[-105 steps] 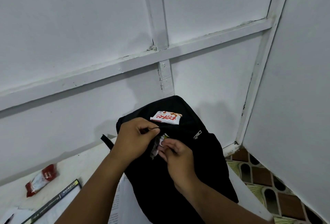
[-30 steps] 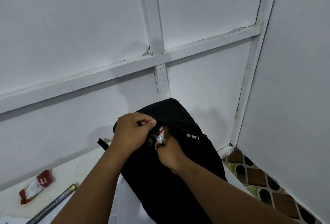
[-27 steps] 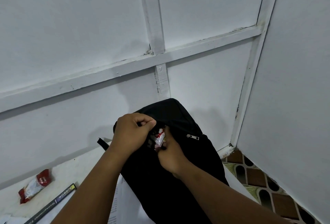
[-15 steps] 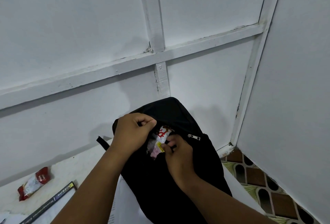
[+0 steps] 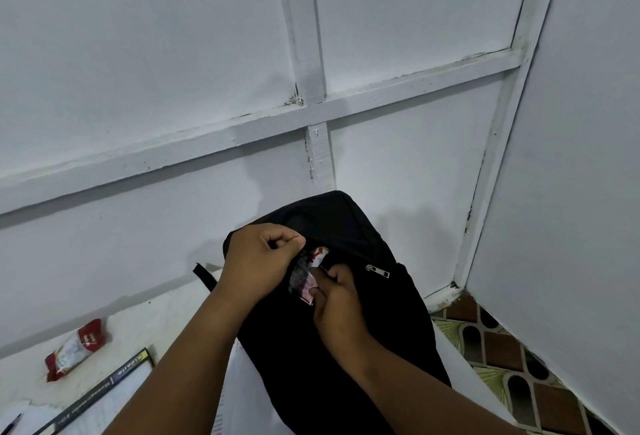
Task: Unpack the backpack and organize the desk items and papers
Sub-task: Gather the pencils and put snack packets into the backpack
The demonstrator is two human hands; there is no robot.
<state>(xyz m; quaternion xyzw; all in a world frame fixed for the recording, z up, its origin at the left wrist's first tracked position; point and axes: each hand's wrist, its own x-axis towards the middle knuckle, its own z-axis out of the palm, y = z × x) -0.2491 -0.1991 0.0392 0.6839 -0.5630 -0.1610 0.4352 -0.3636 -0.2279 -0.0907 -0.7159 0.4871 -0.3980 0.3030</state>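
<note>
Pinching the pocket edge of the black backpack (image 5: 332, 313) on the desk (image 5: 114, 327), the left hand (image 5: 258, 261) spreads it while the right hand (image 5: 337, 299) pinches light, crinkly, slippery packets (image 5: 306, 277), best gripped by their crimped ends.

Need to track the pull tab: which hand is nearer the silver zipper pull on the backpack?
Right. The right hand sits just left of the zipper pull; the left hand grips the backpack opening farther left.
</note>
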